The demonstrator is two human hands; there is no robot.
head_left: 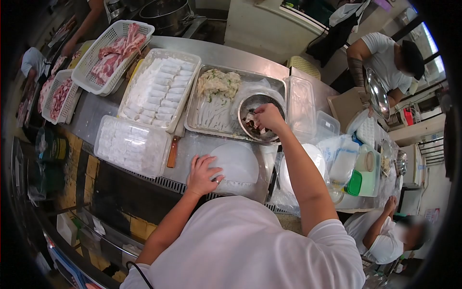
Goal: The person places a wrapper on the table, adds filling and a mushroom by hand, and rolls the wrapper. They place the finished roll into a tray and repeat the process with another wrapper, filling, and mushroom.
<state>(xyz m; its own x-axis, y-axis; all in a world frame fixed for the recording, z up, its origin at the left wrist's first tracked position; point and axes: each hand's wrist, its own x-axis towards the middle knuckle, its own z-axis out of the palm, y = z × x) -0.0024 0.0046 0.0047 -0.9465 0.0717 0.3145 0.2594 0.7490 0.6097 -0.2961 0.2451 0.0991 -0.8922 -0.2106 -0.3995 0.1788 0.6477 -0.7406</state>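
Here: one pale rounded sheet (237,163) on the counter (188,145), probably light, soft, easily torn, best held by its rim; our left hand (203,174), fingers spread, at its edge; our right hand (269,117), fingers bunched in the metal bowl (251,99), hold unclear.

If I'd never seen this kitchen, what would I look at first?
Probably the red raw meat in the big white basket at the upper left. The neat rows of white rolls in the plastic tray beside it stand out too. Then, right of the middle, the right hand reaches into a metal bowl.
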